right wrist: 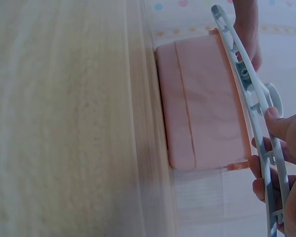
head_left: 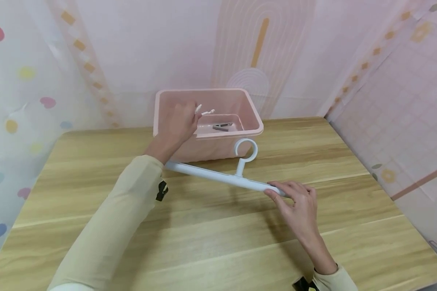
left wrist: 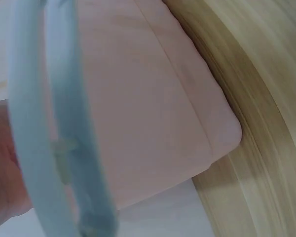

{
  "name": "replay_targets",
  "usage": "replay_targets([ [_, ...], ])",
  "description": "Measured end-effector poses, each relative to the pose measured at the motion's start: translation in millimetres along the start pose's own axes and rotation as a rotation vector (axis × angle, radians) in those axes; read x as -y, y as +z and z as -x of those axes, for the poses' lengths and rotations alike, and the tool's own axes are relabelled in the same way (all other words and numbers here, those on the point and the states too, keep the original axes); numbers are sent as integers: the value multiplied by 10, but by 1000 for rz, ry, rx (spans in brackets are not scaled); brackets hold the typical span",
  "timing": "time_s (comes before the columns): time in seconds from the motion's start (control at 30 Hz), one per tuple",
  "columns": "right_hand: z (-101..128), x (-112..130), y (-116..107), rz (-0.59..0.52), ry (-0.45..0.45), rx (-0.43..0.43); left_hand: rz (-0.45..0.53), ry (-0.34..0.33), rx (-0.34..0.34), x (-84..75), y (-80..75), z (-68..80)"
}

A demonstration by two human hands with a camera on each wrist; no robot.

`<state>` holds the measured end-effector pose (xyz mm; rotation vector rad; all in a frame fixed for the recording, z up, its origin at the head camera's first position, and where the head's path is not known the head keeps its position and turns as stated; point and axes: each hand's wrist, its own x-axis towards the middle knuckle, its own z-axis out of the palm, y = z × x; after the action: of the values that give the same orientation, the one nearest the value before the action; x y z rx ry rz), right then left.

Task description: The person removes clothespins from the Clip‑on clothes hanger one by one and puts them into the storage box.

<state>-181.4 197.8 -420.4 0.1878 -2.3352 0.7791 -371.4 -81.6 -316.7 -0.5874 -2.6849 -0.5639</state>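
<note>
My right hand (head_left: pixel 300 204) grips one end of a light blue plastic hanger (head_left: pixel 218 176) with an open-ring hook, fingers above and thumb below. The hanger slants in front of a pink bin (head_left: pixel 211 149), its far end passing behind my left forearm. In the right wrist view the hanger (right wrist: pixel 254 96) shows its ribbed underside. My left hand (head_left: pixel 178 123) reaches over the bin's near rim, fingers curled round a small white clip-like piece (head_left: pixel 207 112) with two knobbly ends sticking out. A grey clip (head_left: pixel 222 127) lies on the bin floor.
The bin stands on a wooden table (head_left: pixel 204 234), close to its back edge. Behind and to the right hang pale patterned sheets (head_left: pixel 149 44). Dark wrist straps (head_left: pixel 162 190) sit at both cuffs.
</note>
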Motion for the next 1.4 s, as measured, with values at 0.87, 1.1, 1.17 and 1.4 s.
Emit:
replay_targets([
  [0.87,-80,5,43,15,-8,7,155,141,-160,-105,-204,379],
  [1.1,-100,-4,51,9,-17,16,181,242,-302,-56,-162,599],
  [1.17,-105,-11,50,8,-27,16,185,252,-317,-56,-169,670],
  [1.4,-125,-41,43,6,-76,12,219,248,-342,-56,-204,918],
])
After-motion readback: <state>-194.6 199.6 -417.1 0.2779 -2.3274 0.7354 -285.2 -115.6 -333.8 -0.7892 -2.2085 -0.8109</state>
